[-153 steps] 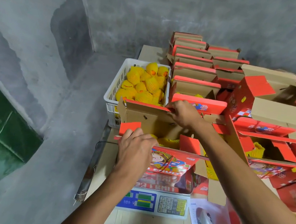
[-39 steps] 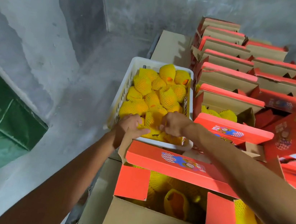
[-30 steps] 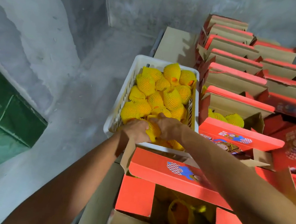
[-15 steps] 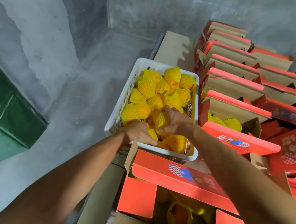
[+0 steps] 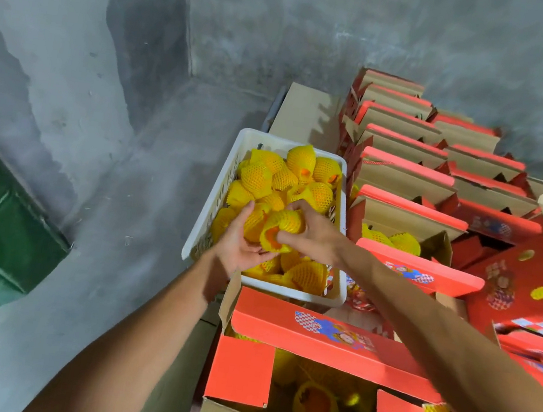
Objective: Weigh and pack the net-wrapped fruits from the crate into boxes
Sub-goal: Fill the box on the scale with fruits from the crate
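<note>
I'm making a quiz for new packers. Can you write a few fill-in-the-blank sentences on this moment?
1. The net-wrapped fruits lie in a white plastic ____.
2. The foam nets around the fruits are ____ in colour.
3. The right hand and left hand each hold a ____ over the crate.
4. The open box nearest the person has ____ flaps.

Missing words: crate; yellow; fruit; red

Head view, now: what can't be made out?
- Scale: not in view, so no weight reading.
- Near open box: cut by the bottom edge; flaps hide most of its contents.
- White crate: lower fruits buried under the top layer.
- Left hand: grip on a net-wrapped fruit partly hidden behind the right hand's fruit.
</note>
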A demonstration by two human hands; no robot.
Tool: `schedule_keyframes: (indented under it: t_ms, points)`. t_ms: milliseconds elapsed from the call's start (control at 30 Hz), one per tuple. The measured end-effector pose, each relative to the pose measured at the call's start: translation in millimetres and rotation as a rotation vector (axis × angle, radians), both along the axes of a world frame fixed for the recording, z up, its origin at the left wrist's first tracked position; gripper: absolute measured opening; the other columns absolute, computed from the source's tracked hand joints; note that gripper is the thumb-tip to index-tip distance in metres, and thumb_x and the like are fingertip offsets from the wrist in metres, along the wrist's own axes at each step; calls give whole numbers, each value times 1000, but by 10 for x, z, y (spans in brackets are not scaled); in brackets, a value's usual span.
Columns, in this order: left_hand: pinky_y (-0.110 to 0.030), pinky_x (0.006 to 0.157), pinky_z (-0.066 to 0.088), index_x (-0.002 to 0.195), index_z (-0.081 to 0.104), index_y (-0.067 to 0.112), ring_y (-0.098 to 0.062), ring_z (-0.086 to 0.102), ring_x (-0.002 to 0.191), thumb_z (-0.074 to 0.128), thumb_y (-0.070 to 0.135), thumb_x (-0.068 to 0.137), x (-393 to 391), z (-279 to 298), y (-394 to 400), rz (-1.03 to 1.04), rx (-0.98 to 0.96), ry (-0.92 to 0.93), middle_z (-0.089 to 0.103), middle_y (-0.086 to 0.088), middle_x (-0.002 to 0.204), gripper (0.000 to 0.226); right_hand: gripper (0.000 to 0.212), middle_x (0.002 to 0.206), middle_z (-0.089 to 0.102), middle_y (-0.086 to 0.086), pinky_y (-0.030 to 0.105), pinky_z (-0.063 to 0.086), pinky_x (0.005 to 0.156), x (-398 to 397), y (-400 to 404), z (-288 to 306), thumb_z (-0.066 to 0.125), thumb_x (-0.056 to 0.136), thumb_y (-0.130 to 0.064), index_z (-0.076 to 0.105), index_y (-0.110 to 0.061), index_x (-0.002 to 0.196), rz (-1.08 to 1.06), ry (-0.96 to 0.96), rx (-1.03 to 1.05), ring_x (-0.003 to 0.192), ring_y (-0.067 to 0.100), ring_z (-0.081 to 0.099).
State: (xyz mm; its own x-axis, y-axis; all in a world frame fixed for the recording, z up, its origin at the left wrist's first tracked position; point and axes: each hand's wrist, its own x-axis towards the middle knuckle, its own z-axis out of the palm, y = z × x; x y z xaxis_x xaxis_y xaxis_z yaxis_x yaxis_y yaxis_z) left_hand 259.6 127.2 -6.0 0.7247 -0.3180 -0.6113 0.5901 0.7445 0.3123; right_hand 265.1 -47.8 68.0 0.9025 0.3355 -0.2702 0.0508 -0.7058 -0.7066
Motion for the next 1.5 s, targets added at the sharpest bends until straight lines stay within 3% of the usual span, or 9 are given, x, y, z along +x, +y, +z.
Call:
schedule_keyframes:
  t_ms: [133,233,400,567,833,1000,1233,1400,1500]
  points:
    - [-71,92,47,140,53,24,-47,54,125,55,68,92,-92,-81,-74,-22,-122,-75,54,-20,145,65,69,104,69,10,45,54,74,-53,122,-116,77,81,-52,39,-37,136,144,-15,-104,80,13,63]
    - [-58,86,50,133,61,18,-37,67,109,44,72,94,-78,-70,-86,-14,-106,-84,68,-20,129,69,86,138,53,-10,26,50,90,-48,79,-135,76,76,-69,36,-41,147,207,30,-85,104,0,57]
    - [-49,90,56,136,59,13,-37,62,108,61,66,89,-97,-126,-21,99,-303,13,67,-18,122,71,44,122,64,-4,38,51,83,188,-86,-174,52,100,-57,55,-32,136,6,-441,-210,101,16,64]
    - [-45,87,57,151,49,22,-31,61,111,63,63,89,-136,-162,3,96,-420,-44,57,-10,137,76,61,141,60,1,37,53,95,179,-328,-438,65,90,-27,49,-29,149,558,15,-937,125,26,60]
    - [-44,87,56,138,60,12,-31,60,110,61,66,89,-164,-153,4,69,-459,-65,64,-15,124,73,51,161,32,12,48,43,108,23,-178,-821,32,111,-24,21,-25,161,761,-260,-1277,143,34,42]
    - [-43,84,60,132,62,14,-32,60,111,54,65,94,-199,-129,9,117,-440,-192,65,-13,123,64,46,154,39,17,39,47,103,28,-284,-802,35,111,-31,35,-22,157,640,-278,-1132,134,31,52]
    - [-44,91,57,122,70,2,-33,63,109,60,66,91,-627,69,225,37,-464,-258,67,-19,121,72,101,140,51,20,43,49,105,-111,-401,-455,83,69,-61,39,-24,153,198,-171,-592,128,38,55]
    - [-42,76,60,124,60,3,-33,62,97,43,68,95,-923,365,467,135,-342,-339,64,-21,110,74,90,117,69,6,40,54,92,-473,-266,167,67,67,-73,52,-22,139,-138,-136,-195,107,28,66]
    - [-40,78,62,129,59,12,-31,69,95,54,67,85,-1224,516,631,105,-302,-367,66,-16,113,71,59,79,71,-2,34,55,66,-877,-156,478,60,75,-74,68,-21,101,-233,-108,97,71,19,67]
